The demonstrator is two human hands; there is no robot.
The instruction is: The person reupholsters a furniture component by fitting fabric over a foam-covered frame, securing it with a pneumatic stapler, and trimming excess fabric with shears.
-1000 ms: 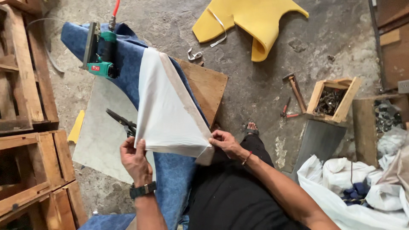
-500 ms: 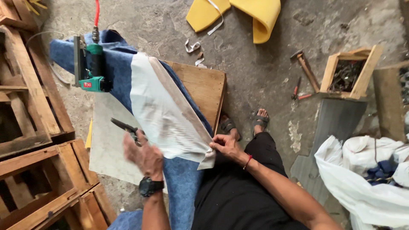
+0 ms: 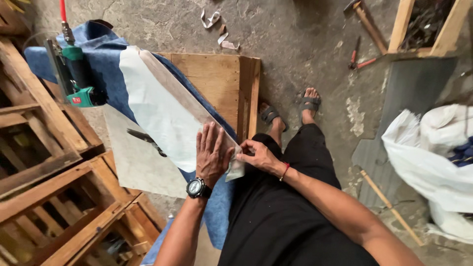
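A worker's left hand point(image 3: 212, 152) lies flat, fingers together, on the near end of a white fabric-wrapped panel point(image 3: 162, 111) stretching away up-left, while the right hand point(image 3: 258, 156) pinches its corner just beside.

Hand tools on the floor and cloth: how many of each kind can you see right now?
Green pneumatic stapler: 1
Scissors: 1
Hammer: 1
Red-handled pliers: 1
Total: 4
Left hand lies flat on the white fabric; right hand pinches its corner.
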